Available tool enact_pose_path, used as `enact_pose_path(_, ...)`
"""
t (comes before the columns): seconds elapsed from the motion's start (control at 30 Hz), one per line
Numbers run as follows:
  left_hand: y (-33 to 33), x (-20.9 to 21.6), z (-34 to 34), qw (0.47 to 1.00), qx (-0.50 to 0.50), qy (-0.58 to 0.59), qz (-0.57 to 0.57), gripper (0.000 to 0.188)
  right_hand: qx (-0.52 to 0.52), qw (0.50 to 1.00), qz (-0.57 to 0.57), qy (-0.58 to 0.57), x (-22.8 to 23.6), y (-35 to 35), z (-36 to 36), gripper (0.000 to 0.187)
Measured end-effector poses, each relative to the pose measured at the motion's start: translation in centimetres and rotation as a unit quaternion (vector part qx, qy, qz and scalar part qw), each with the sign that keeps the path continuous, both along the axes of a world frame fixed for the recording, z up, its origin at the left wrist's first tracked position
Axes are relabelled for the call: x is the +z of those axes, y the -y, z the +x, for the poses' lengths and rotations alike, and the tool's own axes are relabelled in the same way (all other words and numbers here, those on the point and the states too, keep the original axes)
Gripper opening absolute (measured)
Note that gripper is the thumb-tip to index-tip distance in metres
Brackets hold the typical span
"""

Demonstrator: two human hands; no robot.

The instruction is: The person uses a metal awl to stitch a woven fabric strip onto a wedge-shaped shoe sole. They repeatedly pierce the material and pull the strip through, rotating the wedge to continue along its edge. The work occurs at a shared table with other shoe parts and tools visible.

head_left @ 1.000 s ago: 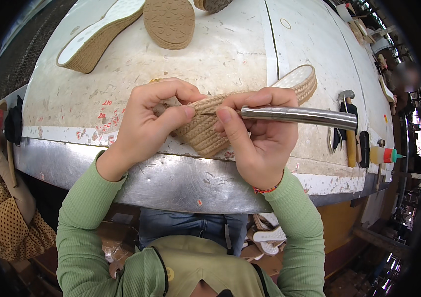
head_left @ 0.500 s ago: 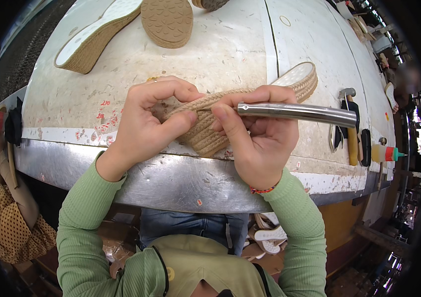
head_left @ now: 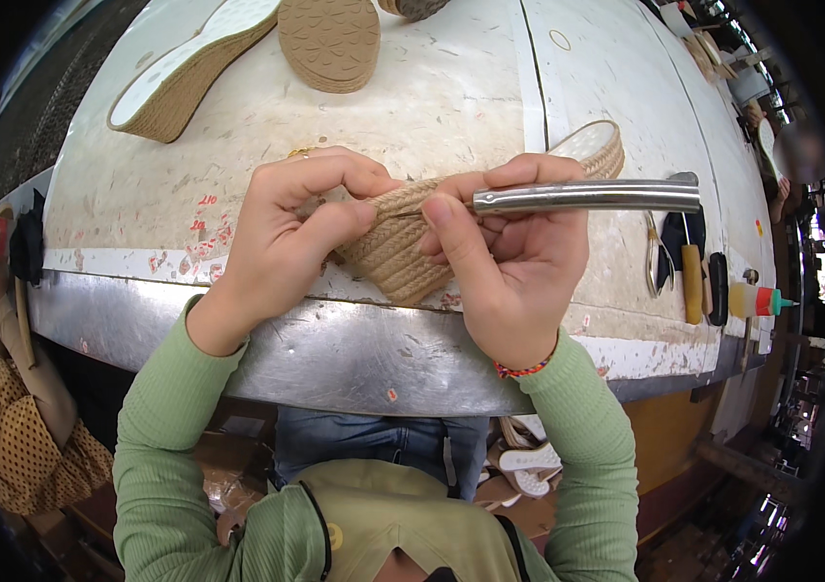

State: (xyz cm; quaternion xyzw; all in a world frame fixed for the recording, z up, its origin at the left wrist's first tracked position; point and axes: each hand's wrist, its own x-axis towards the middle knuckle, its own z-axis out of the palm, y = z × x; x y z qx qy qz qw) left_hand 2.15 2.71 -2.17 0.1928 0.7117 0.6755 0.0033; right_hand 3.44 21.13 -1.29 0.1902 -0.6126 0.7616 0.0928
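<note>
A woven jute wedge sole (head_left: pixel 395 250) lies on its side at the near edge of the worn white workbench (head_left: pixel 451 97). My left hand (head_left: pixel 286 233) grips its near end, with fingers curled over the braided rope side. In my right hand (head_left: pixel 509 262) is a long shiny metal tool (head_left: pixel 587 197), whose handle points right while its tip presses into the rope between my two thumbs. The sole's far end (head_left: pixel 592 145), with its white top, sticks out behind my right hand.
Another jute wedge sole (head_left: pixel 190 68) and a tan rubber outsole (head_left: pixel 330 41) lie at the back of the bench. Pliers (head_left: pixel 658 264), a yellow-handled tool (head_left: pixel 692 281) and a glue bottle (head_left: pixel 757 301) lie at the right edge. A person in dotted clothing (head_left: pixel 5 427) sits at the left.
Both hands stay on the sole. The metal tool's tip has shifted slightly left along the rope, and my fingers have adjusted a little.
</note>
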Motion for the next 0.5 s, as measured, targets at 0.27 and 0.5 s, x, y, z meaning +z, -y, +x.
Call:
enact_pose_path(0.27, -0.12, -0.55, 0.09, 0.999, 0.009, -0.034, -0.001, 0.020, -0.002, 1.000, 0.002, -0.017, -0.36, 0.10, -0.08, 0.035)
enact_pose_path(0.5, -0.43, -0.22, 0.12, 1.000, 0.028, -0.001, 0.000, 0.017, -0.032, 0.999, 0.035, -0.010, 0.09, 0.57, 0.13, 0.036)
